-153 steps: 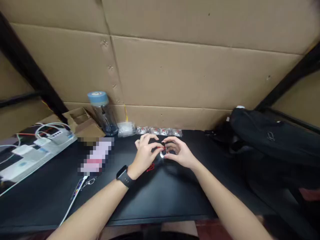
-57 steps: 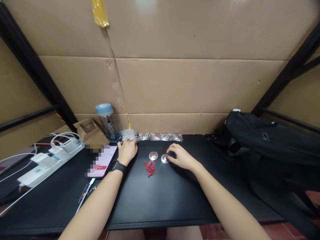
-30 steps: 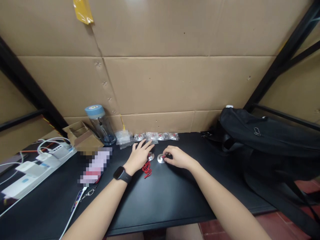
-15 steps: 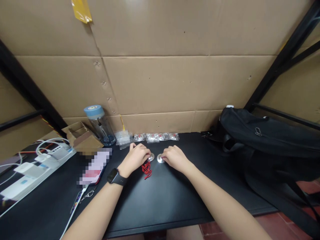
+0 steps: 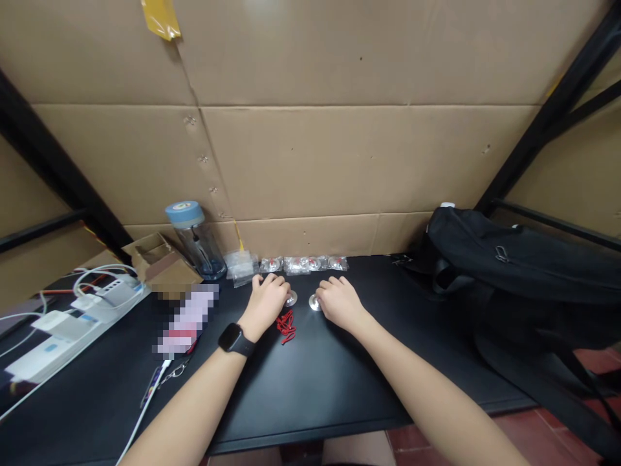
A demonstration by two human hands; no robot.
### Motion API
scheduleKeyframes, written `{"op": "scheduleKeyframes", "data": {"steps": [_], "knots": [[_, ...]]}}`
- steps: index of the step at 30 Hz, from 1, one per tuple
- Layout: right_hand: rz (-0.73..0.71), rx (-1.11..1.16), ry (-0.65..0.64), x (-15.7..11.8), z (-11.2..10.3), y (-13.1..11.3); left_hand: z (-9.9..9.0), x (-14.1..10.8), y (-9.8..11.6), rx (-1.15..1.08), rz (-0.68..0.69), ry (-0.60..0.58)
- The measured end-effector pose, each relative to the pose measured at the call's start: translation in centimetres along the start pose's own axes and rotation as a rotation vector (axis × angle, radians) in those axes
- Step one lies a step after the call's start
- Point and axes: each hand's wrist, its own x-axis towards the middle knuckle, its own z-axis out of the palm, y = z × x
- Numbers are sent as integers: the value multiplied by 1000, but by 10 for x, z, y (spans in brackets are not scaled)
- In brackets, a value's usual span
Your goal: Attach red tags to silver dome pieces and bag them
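Observation:
My left hand [image 5: 270, 299], with a black watch [image 5: 233, 338] on its wrist, has its fingers closed on a small shiny round metal disc [image 5: 292, 299], part of which they cover. Opposite it, my right hand [image 5: 341, 299] pinches a similar metal disc [image 5: 314, 303] by its inner side. A narrow gap separates the two discs, close to the black tabletop [image 5: 315, 375]. Just below the left disc lies a small tangle of red cord [image 5: 287, 327]. Fingertips of both hands are partly hidden.
Along the cardboard wall [image 5: 301, 162] lie several clear packets [image 5: 297, 265] with shiny round things and red bits inside. To the left are empty-looking plastic bags [image 5: 241, 266], a blue-lidded bottle [image 5: 196, 243], a carton [image 5: 162, 262], a phone [image 5: 187, 323] and a power strip [image 5: 63, 340]. A black bag [image 5: 509, 278] fills the right.
Both hands have moved slightly apart, and the gap between the two metal discs is wider. The red cord stays on the table. The view has shifted a little.

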Motion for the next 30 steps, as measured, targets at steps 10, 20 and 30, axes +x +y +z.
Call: {"op": "scheduleKeyframes", "data": {"steps": [10,20,30], "knots": [[3,137,139,1,3,-2,-4,-3,6,-61,-20,57],[344,897,562,7,-6,2,8,6,-2,-616,-306,133],[308,977,509,5,-5,-17,14,8,18,-918,-264,251]]}}
